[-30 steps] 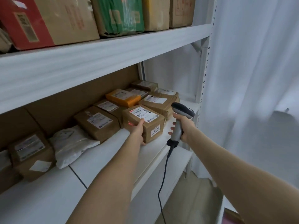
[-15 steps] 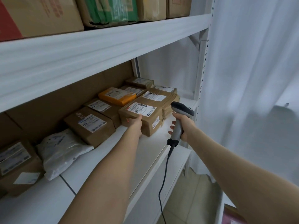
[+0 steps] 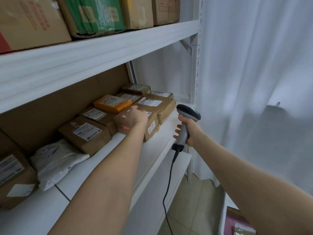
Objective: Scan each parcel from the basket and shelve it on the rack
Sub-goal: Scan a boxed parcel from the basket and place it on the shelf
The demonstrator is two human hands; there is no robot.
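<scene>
On the shelf (image 3: 152, 150), left fingers (image 3: 134, 110) lie relaxed atop parcel (image 3: 150, 131); right fingers (image 3: 177, 131) clamp scanner (image 3: 188, 111).

Rack (image 3: 101, 51) white, parcels (image 3: 84, 133) mostly brown with white labels. One orange parcel (image 3: 112, 103); scanner (image 3: 187, 111) grey, black-capped. Top box (image 3: 94, 16) printed green

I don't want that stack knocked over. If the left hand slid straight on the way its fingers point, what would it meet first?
Probably the orange parcel: the left hand rests on the front brown parcel, fingers aimed back-left at it. Depth is unclear; it may pass just over.
</scene>
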